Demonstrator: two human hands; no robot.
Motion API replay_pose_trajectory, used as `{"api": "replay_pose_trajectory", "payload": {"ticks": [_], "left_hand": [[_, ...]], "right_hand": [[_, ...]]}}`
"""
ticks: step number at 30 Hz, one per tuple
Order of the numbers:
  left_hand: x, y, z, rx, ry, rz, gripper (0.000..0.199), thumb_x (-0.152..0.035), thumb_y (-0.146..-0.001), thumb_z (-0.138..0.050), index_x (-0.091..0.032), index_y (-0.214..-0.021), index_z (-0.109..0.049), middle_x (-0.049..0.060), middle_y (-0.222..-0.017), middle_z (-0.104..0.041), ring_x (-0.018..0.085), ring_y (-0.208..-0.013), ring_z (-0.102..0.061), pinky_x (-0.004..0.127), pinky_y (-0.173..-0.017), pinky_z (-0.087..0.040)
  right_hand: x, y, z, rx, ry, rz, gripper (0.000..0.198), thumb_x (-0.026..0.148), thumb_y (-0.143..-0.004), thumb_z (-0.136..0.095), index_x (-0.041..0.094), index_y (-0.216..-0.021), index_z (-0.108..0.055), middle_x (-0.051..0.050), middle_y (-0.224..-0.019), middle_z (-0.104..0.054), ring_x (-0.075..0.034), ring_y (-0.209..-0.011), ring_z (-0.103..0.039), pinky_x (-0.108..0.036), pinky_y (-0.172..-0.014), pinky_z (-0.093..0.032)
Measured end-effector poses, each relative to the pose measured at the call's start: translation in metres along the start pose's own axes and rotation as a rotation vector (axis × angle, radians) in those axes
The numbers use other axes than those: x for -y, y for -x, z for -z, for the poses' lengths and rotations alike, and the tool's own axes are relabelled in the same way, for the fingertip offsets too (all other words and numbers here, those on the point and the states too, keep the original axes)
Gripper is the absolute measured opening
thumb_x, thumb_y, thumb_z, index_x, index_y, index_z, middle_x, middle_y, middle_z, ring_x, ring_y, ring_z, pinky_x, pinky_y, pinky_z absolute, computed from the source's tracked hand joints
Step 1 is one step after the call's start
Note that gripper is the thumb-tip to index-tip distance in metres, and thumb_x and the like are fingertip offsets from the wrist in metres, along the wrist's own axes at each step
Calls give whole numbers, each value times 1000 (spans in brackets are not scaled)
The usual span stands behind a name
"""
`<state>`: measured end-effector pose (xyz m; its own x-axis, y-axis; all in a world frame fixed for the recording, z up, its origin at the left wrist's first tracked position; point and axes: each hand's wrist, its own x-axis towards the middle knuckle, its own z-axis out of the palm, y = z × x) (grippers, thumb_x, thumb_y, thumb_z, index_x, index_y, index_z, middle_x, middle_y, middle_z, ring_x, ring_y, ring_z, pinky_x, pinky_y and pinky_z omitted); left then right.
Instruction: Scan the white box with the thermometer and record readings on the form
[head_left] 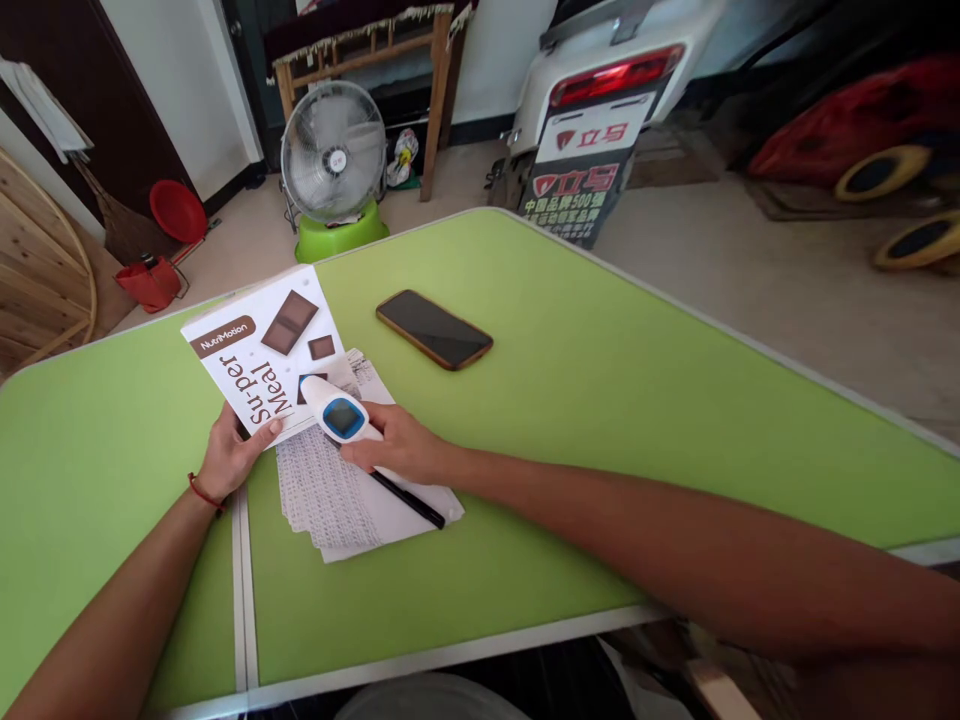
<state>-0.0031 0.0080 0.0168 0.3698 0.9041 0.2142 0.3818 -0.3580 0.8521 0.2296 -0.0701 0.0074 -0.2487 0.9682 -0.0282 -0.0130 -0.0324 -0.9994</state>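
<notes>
My left hand (238,450) grips the lower corner of a white box (259,345) marked "NutriMotion Su-per Meal", its thumb on the printed face. The box is tilted up toward me, with brown chocolate-like squares pictured on it. In my right hand (401,445) is a white infrared thermometer (341,412) with a blue-framed screen. Its blue tip is at the face of the box; whether it touches, I cannot tell. Beneath both hands lie several sheets of handwritten paper (330,500). A black pen (409,500) rests on the sheets, partly covered by my right hand.
A smartphone (435,328) in a brown case lies on the green table (600,430), beyond my right hand. Past the far edge stand a fan (334,150) on a green stool (341,235) and an electric scooter (592,110). A red bucket (152,283) is at the far left.
</notes>
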Motion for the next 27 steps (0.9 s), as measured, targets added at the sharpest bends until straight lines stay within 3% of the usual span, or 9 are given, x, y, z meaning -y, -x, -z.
{"api": "replay_pose_trajectory", "payload": {"ticks": [12, 27], "left_hand": [[2, 0, -4, -11, 56, 11, 57, -54, -74, -73, -14, -111, -56, 13, -116, -68, 30, -105, -64, 45, -90, -52], [4, 3, -2, 0, 7, -8, 57, -58, -74, -71, -14, -106, -55, 14, -113, -68, 29, -100, -65, 45, -86, -54]], "right_hand": [[1, 2, 3, 47, 7, 62, 17, 35, -71, -62, 20, -71, -52, 6, -54, -52, -11, -52, -47, -29, -58, -39], [1, 2, 0, -14, 31, -12, 23, 38, -67, -65, 20, -73, -52, 5, -58, -52, -11, -54, -48, -27, -56, -39]]}}
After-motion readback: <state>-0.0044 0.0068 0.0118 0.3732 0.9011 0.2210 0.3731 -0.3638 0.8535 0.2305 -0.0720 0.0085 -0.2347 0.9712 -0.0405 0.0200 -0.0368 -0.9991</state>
